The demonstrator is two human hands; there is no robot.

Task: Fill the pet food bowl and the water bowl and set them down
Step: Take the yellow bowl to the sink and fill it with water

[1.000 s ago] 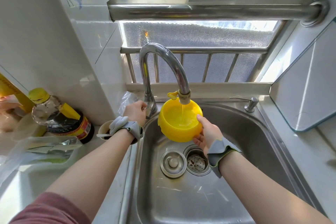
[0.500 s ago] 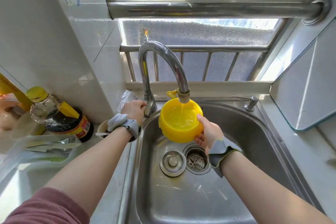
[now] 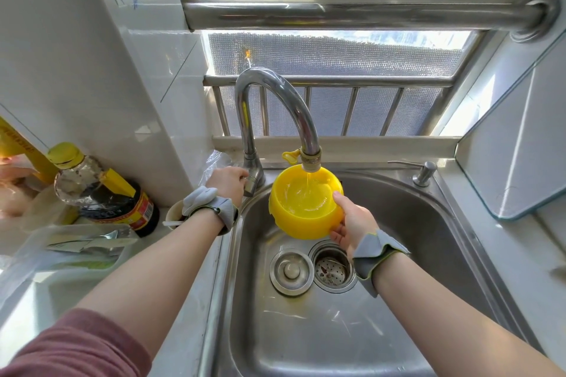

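A yellow plastic bowl (image 3: 301,222) hangs over the steel sink, right under the spout of the curved tap (image 3: 275,95). A thin stream of water runs into it, and shallow water lies inside. My right hand (image 3: 349,220) grips the bowl's right rim, thumb on the inside edge. My left hand (image 3: 228,182) is closed on the tap's handle at the base of the tap.
The steel sink (image 3: 413,223) has a plug (image 3: 291,271) and an open strainer (image 3: 332,266) at its bottom. A soap pump (image 3: 424,173) stands at the back right. A dark sauce bottle (image 3: 101,190) and a clear tray (image 3: 61,251) sit on the left counter.
The hands and the bowl stay in the same places. Water keeps running into the bowl.
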